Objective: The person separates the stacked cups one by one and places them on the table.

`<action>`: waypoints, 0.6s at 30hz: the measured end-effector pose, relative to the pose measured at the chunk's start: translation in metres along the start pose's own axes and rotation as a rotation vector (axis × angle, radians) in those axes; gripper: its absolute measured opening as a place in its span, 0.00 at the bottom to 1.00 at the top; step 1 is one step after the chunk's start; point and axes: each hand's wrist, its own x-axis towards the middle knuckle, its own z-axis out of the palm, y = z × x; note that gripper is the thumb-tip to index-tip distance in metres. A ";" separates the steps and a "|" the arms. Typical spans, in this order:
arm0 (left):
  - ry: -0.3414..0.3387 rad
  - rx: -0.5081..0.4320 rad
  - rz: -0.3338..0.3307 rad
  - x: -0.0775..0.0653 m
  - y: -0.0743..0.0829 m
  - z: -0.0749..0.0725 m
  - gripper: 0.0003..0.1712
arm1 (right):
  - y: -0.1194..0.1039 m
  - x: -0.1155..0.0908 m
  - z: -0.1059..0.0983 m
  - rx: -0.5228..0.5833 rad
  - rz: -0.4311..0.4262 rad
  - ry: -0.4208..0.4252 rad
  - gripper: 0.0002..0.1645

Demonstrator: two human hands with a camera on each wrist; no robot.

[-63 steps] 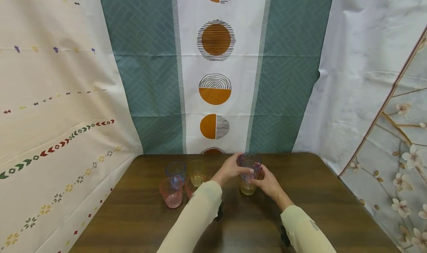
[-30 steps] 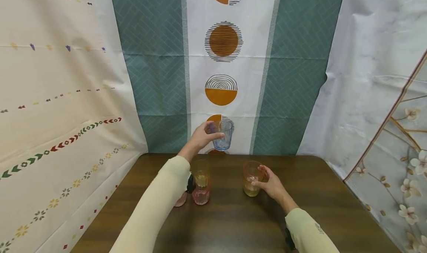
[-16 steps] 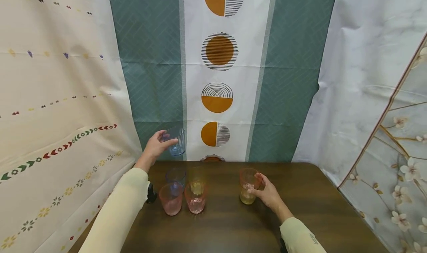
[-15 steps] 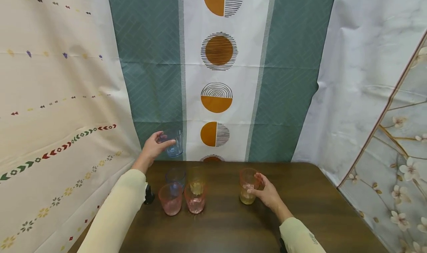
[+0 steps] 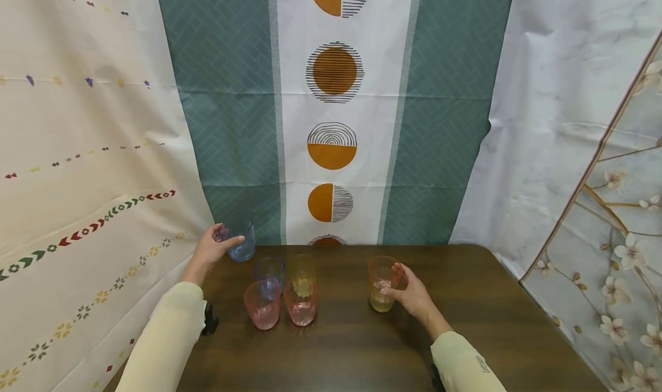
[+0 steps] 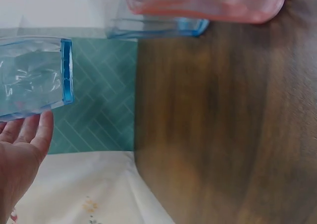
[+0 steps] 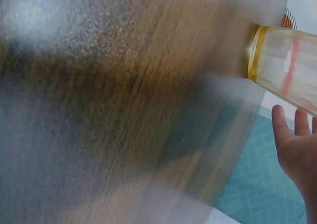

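My left hand (image 5: 209, 253) holds a clear blue drinking glass (image 5: 243, 243) upright at the table's back left corner. In the left wrist view the fingers lie along the side of this blue glass (image 6: 32, 80), whose base is apart from the wood. My right hand (image 5: 411, 291) grips a stack of two glasses on the table: a pink glass (image 5: 381, 265) sits inside a yellow glass (image 5: 381, 304). The right wrist view shows the thick yellow base (image 7: 257, 53) and a pink band within it, with my fingertips at its side.
Left of centre stands a cluster of upright glasses: a blue glass (image 5: 269, 268) and a yellow glass (image 5: 302, 265) behind, a left pink glass (image 5: 262, 307) and a right pink glass (image 5: 301, 307) in front. Cloth hangings (image 5: 233, 122) enclose the wooden table (image 5: 331, 352) behind and at the sides.
My left hand has lifted the blue glass out of the stack, carried it left past the cluster, and lowered it toward the back left corner. My right hand stays at the pink and yellow stack.
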 end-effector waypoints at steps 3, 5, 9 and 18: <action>-0.003 0.017 -0.028 -0.004 -0.010 -0.002 0.59 | 0.002 0.001 -0.001 -0.008 0.006 -0.010 0.52; -0.015 0.035 -0.049 -0.005 -0.016 -0.003 0.61 | 0.003 0.001 -0.002 -0.015 0.005 -0.013 0.53; -0.039 0.073 -0.099 -0.009 -0.032 -0.004 0.63 | 0.004 0.002 -0.002 -0.020 0.011 -0.021 0.54; -0.027 0.014 -0.122 -0.013 -0.060 0.002 0.61 | 0.003 -0.001 -0.002 -0.008 0.001 -0.006 0.52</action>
